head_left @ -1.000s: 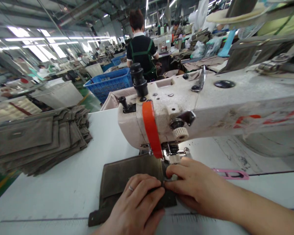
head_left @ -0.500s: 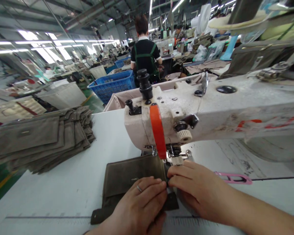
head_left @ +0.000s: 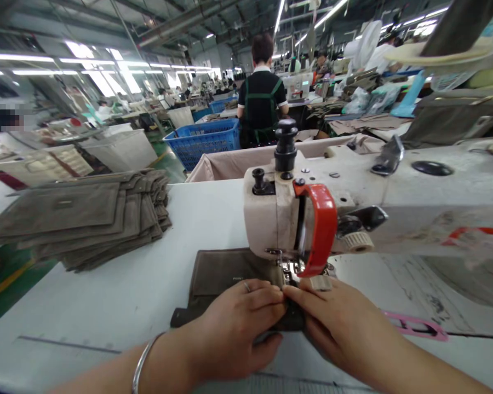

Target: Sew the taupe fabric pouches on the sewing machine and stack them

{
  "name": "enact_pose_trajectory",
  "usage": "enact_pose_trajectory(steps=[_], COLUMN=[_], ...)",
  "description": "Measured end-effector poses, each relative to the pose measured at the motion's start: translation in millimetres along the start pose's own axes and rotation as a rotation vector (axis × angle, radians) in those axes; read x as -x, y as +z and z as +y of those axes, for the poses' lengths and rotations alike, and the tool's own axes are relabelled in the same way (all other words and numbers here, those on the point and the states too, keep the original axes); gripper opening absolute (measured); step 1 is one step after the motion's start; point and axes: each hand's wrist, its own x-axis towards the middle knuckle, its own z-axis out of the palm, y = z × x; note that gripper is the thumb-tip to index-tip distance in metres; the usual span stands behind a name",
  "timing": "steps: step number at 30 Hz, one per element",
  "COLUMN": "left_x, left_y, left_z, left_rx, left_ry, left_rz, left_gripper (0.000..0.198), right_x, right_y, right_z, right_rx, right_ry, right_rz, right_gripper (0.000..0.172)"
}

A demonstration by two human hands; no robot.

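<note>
A dark olive fabric piece [head_left: 217, 273] with a small metal label lies on the white table, its right edge under the needle area of a white sewing machine [head_left: 267, 219]. My left hand [head_left: 242, 317], with a ring and a bracelet, rests flat on its lower right part, fingers stretched and thumb apart. Close beside it, my right hand [head_left: 332, 317] lies at the fabric's right edge by the presser foot, its index finger extended and the other fingers partly hidden. An orange guard [head_left: 322, 230] stands in front of the needle.
Similar fabric pieces are stacked [head_left: 86, 213] on the table's left. A pink thread snipper [head_left: 419, 326] lies right of my right hand. Beyond the table are a pink cloth-lined bin [head_left: 222, 166], a blue basket [head_left: 205, 139] and a seated person [head_left: 263, 93].
The view has shifted, so the machine appears farther right. The fabric has moved forward relative to the table, along with my left hand. More of my left forearm shows.
</note>
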Motion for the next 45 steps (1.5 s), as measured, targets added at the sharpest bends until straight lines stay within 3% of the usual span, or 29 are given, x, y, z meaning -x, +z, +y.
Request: enact_pose_trajectory(steps=[5, 9, 11, 15, 18, 21, 25, 30, 34, 39, 45], left_x=[-10, -14, -14, -10, -5, -2, -2, -8, -10, -11, -7], left_y=[-1.2, -1.3, -1.5, -3.3, -6.2, -7.9, -2.7, 5.6, 5.9, 9.5, 10.6], left_z=[-18, -29, -32, -34, -37, -41, -38, -24, -17, -15, -17], left_rx=[0.003, -0.016, -0.049, -0.217, -0.275, -0.186, -0.082, -0.002, -0.014, -0.065, -0.056], left_ry=[0.012, 0.006, 0.001, -0.046, -0.006, 0.03, -0.065, -0.144, -0.213, -0.215, -0.171], left_rz=[0.013, 0.002, -0.042, -0.072, -0.032, 0.037, 0.064, 0.099, 0.095, 0.104, 0.16], left_gripper=[0.026, 0.029, 0.03, 0.029, 0.022, 0.019, 0.015, 0.011, 0.014, 0.013, 0.015], right_x=[-3, -1, 0, 0, -3, -5, -4, -6, -10, -10, -8], right_y=[1, 0, -3, -7, -8, -9, -11, -3, 5, 5, 10], right_z=[2, 2, 3, 8, 14, 18, 15, 3, -2, -5, -2], right_rx=[0.004, -0.016, -0.026, 0.004, 0.093, 0.173, 0.211, 0.045, -0.008, -0.066, -0.05], right_ry=[0.016, 0.034, 0.024, 0.089, 0.163, 0.17, 0.139, 0.016, 0.001, 0.078, 0.042], right_rz=[-0.023, -0.031, -0.004, 0.126, 0.166, 0.136, 0.116, 0.158, 0.146, 0.148, 0.17], right_gripper=[0.031, 0.037, 0.039, 0.025, 0.02, 0.017, 0.028, 0.011, 0.022, 0.019, 0.018])
